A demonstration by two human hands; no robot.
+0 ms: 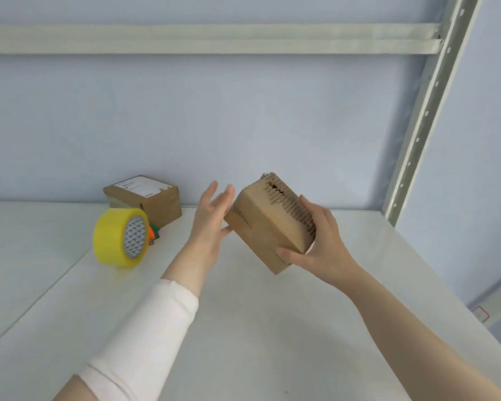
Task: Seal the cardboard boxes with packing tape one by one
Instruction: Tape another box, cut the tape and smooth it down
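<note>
The right hand (320, 244) grips a small cardboard box (268, 227) in the air above the white table (272, 328), thumb pressed on the near lower corner and fingers curled over the far upper edge. The box is tilted, its left end raised toward the wall, and its upper face is rough: the outer paper is stripped, the corrugated ribs are bare, and a dark jagged tear runs along it. The left hand (211, 224) is held flat and open just beside the box's left end, fingers straight and slightly spread, pointing up and away. Its thumb reaches the lower edge of that end, but whether the palm actually presses the cardboard cannot be told. It has hold of nothing. A white sleeve (145, 334) covers the left forearm, while the right forearm is bare. To the left on the table, well apart from the hands, a roll of yellow packing tape (117, 237) stands on its edge, its grey patterned core facing the camera. Just behind it lies a small orange and green object (154, 232), too hidden to identify. Behind that, against the pale blue wall, sits a second cardboard box (149, 199) with a white label on top. A grey metal shelf beam (214, 39) crosses overhead and joins a perforated upright (428, 111) at the right
</note>
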